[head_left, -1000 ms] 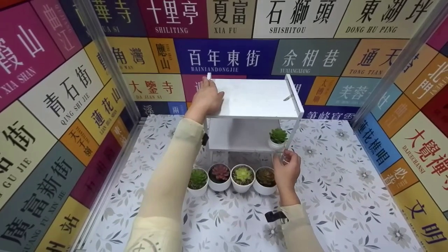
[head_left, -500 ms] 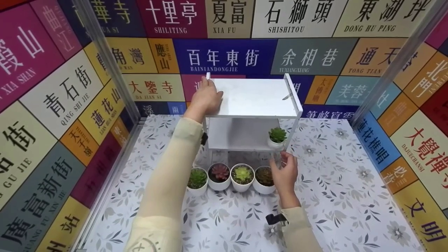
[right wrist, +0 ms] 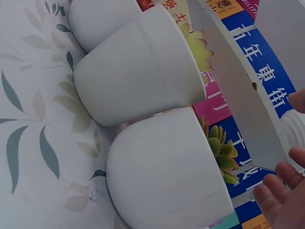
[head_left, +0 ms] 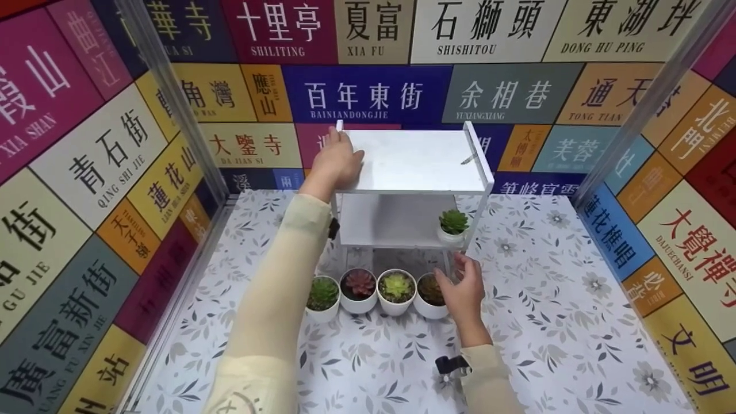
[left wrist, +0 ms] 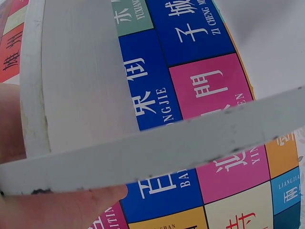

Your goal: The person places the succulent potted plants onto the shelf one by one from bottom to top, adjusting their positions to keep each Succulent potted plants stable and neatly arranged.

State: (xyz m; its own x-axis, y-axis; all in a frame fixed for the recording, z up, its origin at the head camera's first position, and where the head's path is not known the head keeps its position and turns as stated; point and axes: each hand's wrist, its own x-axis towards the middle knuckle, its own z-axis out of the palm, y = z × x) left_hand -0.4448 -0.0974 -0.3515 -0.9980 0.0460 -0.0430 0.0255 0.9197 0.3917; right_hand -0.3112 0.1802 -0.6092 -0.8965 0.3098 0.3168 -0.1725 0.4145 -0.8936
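Note:
My left hand (head_left: 334, 161) grips the left side rail of a white two-board shelf rack (head_left: 420, 164); in the left wrist view a thumb (left wrist: 90, 202) lies along the rail. On the lower board's right end sits a green succulent (head_left: 454, 221) in a white pot. Just below it, my right hand (head_left: 466, 293) holds nothing, its fingers loosely spread beside a brownish succulent (head_left: 428, 287). That plant's white pot (right wrist: 167, 171) fills much of the right wrist view. Left of it stand potted yellow-green (head_left: 397, 284), red (head_left: 359, 282) and green (head_left: 323, 293) succulents in a row.
The row of pots stands close in front of the rack on a leaf-patterned tabletop (head_left: 552, 322). Panels with large printed characters (head_left: 368, 95) enclose the back and both sides. Metal posts (head_left: 178, 98) mark the corners.
My right hand has drawn down and slightly left from the shelf succulent's pot toward the brownish succulent, its fingers spreading. The left hand stays on the rack.

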